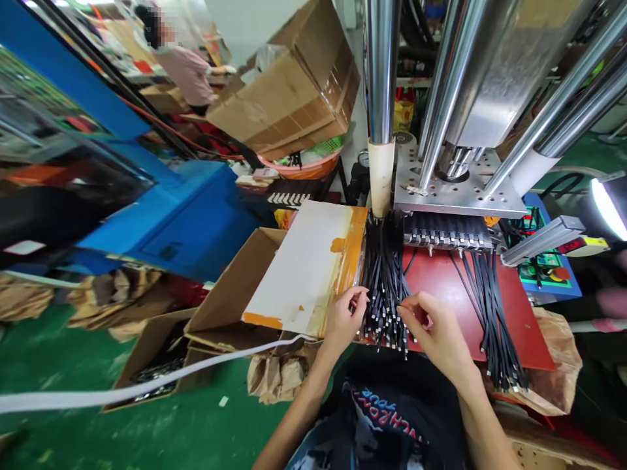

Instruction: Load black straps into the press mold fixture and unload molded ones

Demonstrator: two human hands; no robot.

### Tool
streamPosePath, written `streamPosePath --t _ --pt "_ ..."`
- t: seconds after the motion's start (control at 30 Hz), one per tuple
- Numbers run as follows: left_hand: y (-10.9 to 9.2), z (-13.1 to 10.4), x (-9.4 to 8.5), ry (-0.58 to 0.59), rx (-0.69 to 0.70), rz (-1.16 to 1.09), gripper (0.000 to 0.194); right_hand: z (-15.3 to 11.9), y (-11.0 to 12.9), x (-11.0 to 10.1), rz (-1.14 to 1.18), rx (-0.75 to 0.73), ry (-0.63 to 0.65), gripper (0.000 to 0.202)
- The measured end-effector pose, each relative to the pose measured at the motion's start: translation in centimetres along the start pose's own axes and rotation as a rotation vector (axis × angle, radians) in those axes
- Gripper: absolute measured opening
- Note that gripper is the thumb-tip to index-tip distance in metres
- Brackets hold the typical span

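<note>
A thick bundle of black cables (385, 267) with small metal plug ends lies between my two hands on the red work surface (435, 281). At the bundle's left edge, my left hand (347, 316) has its fingers curled and thumb drawn in; what it pinches, if anything, is too small to see. My right hand (435, 329) is closed in a pinch over the right side of the plug ends, and whatever sits between its fingertips cannot be made out. Farther right lies a second bundle of black cables (494, 320). Behind it is a metal mould (448, 232) with a row of fittings.
A press with steel columns (382, 72) rises behind the surface. Left are a white board (298, 267) with orange tape, open cartons (235, 287) and a blue machine (191, 215). A control box (553, 277) and lamp (610, 205) stand right. A person (183, 75) is at the back.
</note>
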State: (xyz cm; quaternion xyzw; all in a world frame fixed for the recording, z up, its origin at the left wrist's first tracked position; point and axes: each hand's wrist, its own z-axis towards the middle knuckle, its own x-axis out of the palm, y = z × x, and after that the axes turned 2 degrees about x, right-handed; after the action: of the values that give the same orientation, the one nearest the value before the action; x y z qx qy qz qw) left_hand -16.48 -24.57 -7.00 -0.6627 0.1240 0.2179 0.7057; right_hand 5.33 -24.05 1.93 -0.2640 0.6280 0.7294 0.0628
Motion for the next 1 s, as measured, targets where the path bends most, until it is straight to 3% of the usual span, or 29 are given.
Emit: streamPosePath --t 0.1,0.27,0.57,0.67,0.77,0.9,1.0 --pt "-0.1 0.0 -0.1 0.009 0.009 0.002 0.021 -0.8 -2.8 1.8 -0.042 0.190 0.047 0.020" --pt "-0.2 -0.1 -0.1 0.001 0.005 0.014 0.023 -1.5 -4.6 3.1 -0.113 0.244 -0.005 0.023" --pt "-0.5 -0.1 -0.2 0.005 -0.028 0.022 0.023 -0.4 -5.9 -0.4 -0.112 0.256 0.039 0.042" --pt "-0.8 0.0 -0.2 -0.005 -0.054 0.029 0.023 -0.4 -7.4 -0.3 -0.222 0.258 -0.013 0.040" --pt "-0.8 0.4 -0.1 -0.022 -0.099 -0.006 0.022 -0.6 -8.3 0.0 -0.290 0.269 0.032 0.038" --pt "-0.5 2.0 0.2 -0.024 -0.121 -0.078 0.026 -1.0 -8.2 -0.3 -0.234 0.268 0.102 0.037" --pt "-0.2 3.3 0.5 -0.037 -0.114 -0.080 0.026 -1.1 -7.9 -0.7 -0.192 0.274 0.078 0.035"
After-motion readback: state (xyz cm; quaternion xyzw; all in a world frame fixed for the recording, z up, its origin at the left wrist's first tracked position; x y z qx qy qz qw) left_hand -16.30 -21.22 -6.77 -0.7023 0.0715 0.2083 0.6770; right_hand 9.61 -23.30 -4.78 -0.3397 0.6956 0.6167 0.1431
